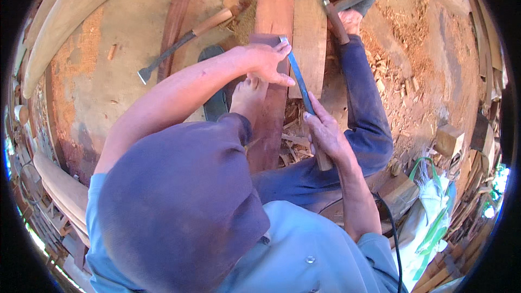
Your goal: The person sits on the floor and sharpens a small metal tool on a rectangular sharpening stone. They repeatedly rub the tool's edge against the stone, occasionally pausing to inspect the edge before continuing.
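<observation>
My right hand (328,133) is wrapped round the wooden handle of a chisel (299,73), whose long steel blade slants up and to the left. At the blade's tip, my left hand (266,64) has its fingers stretched out and the thumb apart. Its fingertips are close to the cutting edge; whether they touch it I cannot tell. Beneath that hand lies a dark grey flat block (263,38), partly covered by the fingers, on a reddish plank (274,13). A bare foot (247,97) rests at the plank's left side.
A second long-handled chisel (179,49) lies at the left beside a reddish wood strip (175,32). Right of the plank are a pale board (308,27) and another wooden-handled tool (336,21). Shavings (396,81) litter the ground; a white-green bag (431,211) sits lower right.
</observation>
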The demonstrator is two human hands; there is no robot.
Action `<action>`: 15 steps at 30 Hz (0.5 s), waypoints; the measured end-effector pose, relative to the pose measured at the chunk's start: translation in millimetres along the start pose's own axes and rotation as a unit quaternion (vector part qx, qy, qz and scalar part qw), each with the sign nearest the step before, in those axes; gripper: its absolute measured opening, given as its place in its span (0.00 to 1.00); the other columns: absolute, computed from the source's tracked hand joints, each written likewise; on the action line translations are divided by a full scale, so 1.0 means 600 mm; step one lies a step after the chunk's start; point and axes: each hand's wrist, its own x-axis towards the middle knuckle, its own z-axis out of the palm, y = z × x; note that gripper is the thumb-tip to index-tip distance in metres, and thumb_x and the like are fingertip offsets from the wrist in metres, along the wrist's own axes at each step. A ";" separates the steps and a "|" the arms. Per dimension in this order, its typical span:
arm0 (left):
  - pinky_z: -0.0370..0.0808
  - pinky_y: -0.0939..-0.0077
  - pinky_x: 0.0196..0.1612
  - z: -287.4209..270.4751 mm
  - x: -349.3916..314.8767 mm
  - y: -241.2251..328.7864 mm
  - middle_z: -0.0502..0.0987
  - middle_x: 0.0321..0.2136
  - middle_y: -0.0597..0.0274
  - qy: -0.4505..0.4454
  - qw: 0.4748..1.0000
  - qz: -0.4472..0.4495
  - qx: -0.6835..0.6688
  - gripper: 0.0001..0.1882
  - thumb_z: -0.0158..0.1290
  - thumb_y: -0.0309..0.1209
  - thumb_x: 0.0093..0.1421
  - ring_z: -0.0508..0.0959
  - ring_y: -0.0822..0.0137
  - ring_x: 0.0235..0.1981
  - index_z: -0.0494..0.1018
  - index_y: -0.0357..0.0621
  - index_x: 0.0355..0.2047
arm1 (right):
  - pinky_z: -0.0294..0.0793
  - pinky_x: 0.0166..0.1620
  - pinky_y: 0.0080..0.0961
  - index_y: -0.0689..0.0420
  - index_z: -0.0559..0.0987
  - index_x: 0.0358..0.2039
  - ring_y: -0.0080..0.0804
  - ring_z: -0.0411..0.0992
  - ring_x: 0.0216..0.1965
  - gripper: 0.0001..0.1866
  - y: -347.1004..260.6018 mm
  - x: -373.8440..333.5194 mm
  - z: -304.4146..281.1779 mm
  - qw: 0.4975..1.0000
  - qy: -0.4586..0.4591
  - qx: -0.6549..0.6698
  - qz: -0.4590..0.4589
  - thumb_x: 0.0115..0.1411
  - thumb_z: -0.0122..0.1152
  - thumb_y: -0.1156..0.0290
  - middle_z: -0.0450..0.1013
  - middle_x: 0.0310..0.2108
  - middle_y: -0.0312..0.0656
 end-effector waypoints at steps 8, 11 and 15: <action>0.62 0.57 0.67 0.081 -0.055 0.039 0.47 0.71 0.37 -0.071 0.994 0.035 0.072 0.63 0.50 0.72 0.53 0.63 0.44 0.66 0.41 0.34 0.71 | 0.73 0.27 0.24 0.45 0.53 0.73 0.23 0.69 0.23 0.34 0.038 -0.083 0.023 0.995 -0.032 -0.051 0.083 0.68 0.49 0.63 0.68 0.21 0.36; 0.62 0.57 0.67 0.010 -0.016 0.011 0.45 0.71 0.40 -0.026 0.999 -0.010 -0.016 0.64 0.51 0.72 0.53 0.64 0.46 0.65 0.40 0.32 0.71 | 0.72 0.27 0.23 0.47 0.54 0.73 0.23 0.67 0.23 0.34 -0.021 -0.021 0.000 0.999 -0.023 -0.012 0.044 0.68 0.49 0.63 0.67 0.22 0.34; 0.62 0.56 0.66 0.047 -0.004 -0.001 0.47 0.71 0.41 -0.025 0.999 0.020 0.006 0.63 0.50 0.72 0.53 0.64 0.51 0.66 0.43 0.33 0.71 | 0.73 0.27 0.24 0.47 0.55 0.72 0.23 0.68 0.23 0.33 -0.011 -0.035 -0.002 0.999 -0.020 -0.020 0.021 0.68 0.48 0.63 0.68 0.23 0.35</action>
